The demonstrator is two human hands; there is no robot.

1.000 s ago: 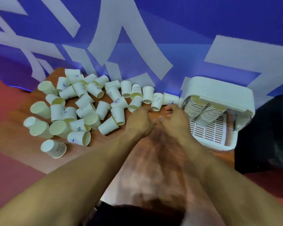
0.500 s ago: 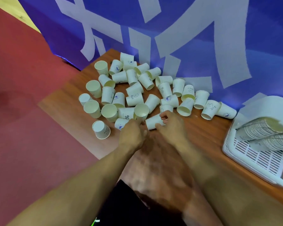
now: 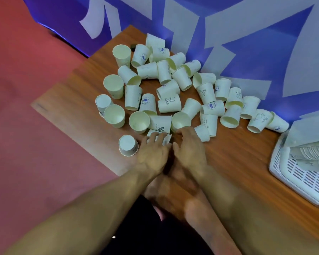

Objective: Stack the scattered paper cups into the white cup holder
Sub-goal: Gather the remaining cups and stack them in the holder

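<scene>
Cups (image 3: 168, 105) litter the table (image 3: 77, 100) left of the holder (image 3: 280, 168), light, thin-walled, probably easily crushed, best pinched gently at the rim; left hand (image 3: 153, 153) spreads fingers over one, right hand (image 3: 190, 150) unclear.

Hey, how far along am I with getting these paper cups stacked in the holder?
Done: nested stacks already lie in the white cup holder. In hand: the left hand lies over a tipped cup, and the right hand is against a second tipped cup; neither grip is clear. Left: a big pile of loose cups on the wooden table, so most remains.
</scene>
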